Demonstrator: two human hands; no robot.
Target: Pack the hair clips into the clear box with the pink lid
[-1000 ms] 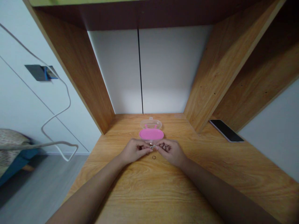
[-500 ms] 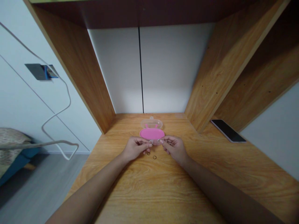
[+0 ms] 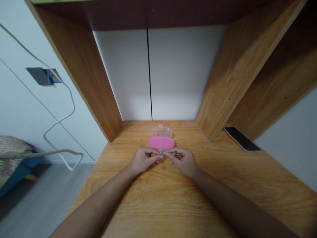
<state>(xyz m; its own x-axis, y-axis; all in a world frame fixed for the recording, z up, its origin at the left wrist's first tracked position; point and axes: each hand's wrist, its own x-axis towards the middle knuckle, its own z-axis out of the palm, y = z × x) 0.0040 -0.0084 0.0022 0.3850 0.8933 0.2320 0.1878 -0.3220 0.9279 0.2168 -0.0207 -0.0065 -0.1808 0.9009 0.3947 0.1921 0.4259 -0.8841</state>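
While the left hand (image 3: pixel 145 159) and right hand (image 3: pixel 182 161) are holding small metal rings (image 3: pixel 162 153) in a tight pinch, another thin ring (image 3: pixel 163 167) is lying loose and untouched on the wooden desk (image 3: pixel 173 205) (a pink plastic case (image 3: pixel 160 142) is sitting open just behind, beside its clear lid (image 3: pixel 160 131))
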